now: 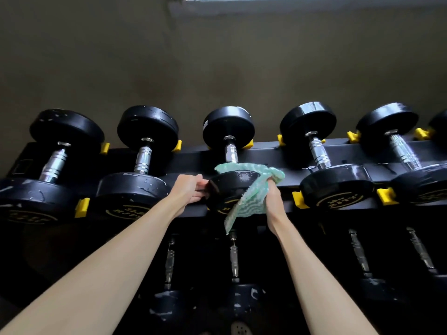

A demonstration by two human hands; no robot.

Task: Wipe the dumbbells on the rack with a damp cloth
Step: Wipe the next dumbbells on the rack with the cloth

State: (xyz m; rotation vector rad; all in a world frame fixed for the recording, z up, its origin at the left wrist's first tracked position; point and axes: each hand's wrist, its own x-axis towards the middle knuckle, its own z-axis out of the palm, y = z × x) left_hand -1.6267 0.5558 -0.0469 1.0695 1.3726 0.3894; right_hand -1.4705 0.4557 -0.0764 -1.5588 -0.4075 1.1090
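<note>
The dumbbell (231, 187) being wiped is the middle one on the top row of the rack (266, 154). It lies with its handle running near to far, its near head toward the person. The left hand (191, 189) grips the left edge of that near head, thumb on top and fingers curled under. This is most likely to steady it, so it does not roll or slide between the rack's yellow clips (298, 199) while the other side is rubbed. The right hand (274, 195) clutches the green cloth (251, 199) against the head's right side. The cloth drapes over the top of the head and a loose corner hangs down in front, so one bunched hold covers much of the round surface. The head's top looks wet and glossy. Neighbours (131, 189) to the left show pale specks and scuffs; whether they have been wiped I cannot tell. A lower row (234, 258) sits in shadow beneath, probably also due for the cloth.
</note>
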